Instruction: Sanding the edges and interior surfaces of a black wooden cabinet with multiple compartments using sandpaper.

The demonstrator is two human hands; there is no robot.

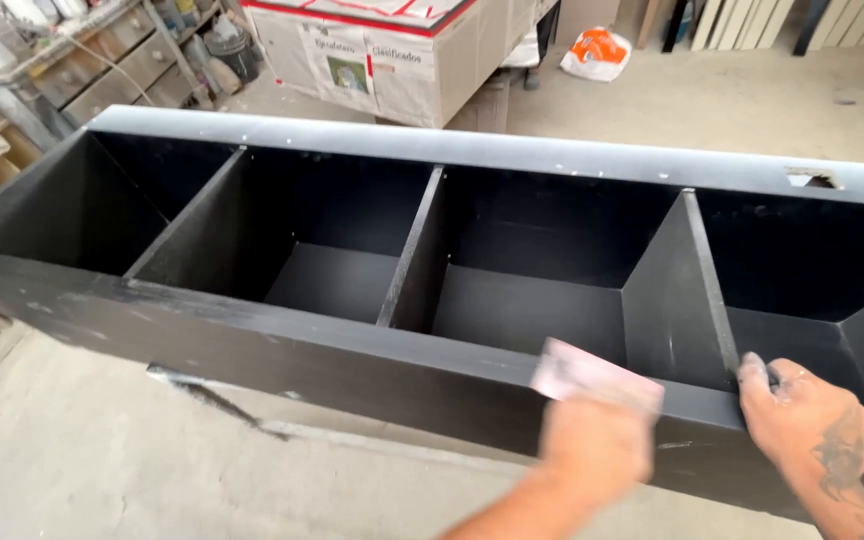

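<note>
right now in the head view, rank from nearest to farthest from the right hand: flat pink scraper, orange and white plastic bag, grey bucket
1. Flat pink scraper, just left of the right hand, held in the left hand.
2. Orange and white plastic bag, on the floor beyond the cabinet.
3. Grey bucket, far upper left.

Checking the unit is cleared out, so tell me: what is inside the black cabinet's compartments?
The black cabinet shows only bare dark panels and dividers inside. The near front rail and the left hand with its pink scraper hide the nearest floor strips.

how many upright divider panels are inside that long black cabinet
3: the left divider, the middle divider and the right divider. Another may be hidden past the picture's right edge.
</note>
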